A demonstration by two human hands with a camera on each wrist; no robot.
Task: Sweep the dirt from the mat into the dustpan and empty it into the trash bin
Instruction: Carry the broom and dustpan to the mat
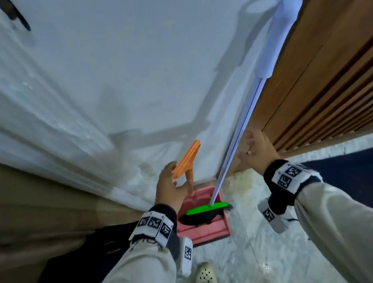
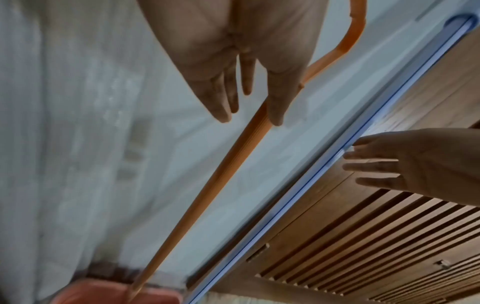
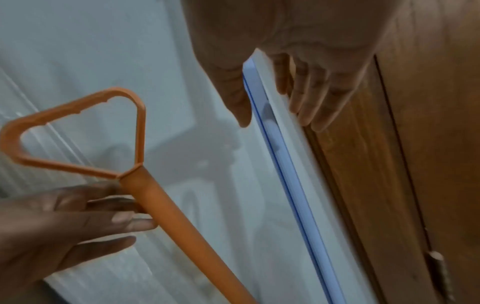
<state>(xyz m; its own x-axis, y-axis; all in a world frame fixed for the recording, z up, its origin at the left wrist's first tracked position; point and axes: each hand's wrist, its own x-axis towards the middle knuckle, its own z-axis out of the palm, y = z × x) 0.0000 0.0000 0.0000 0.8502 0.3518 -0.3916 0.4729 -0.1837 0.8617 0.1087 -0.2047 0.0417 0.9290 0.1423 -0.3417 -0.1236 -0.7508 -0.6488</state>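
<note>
A red dustpan (image 1: 204, 231) stands on the floor by the wall, its long orange handle (image 1: 187, 158) rising to a triangular loop (image 3: 78, 131). A broom with a green head (image 1: 207, 208) and black bristles rests in the pan. Its white-and-blue pole (image 1: 241, 131) leans into the corner between wall and wooden door. My left hand (image 1: 175, 180) is open, straight fingers (image 2: 221, 111) beside the orange shaft (image 2: 233, 160), gripping nothing. My right hand (image 1: 253, 147) is open too, thumb and fingers (image 3: 319, 115) spread on either side of the pole (image 3: 285, 164) without closing. A dark blue mat (image 1: 362, 185) lies to the right.
A white wall (image 1: 143, 74) is straight ahead and a slatted wooden door (image 1: 345, 88) is on the right. A container with a black bag (image 1: 77, 260) sits low on the left. My foot in a white clog (image 1: 206, 280) stands on the pale stone floor (image 1: 250, 254).
</note>
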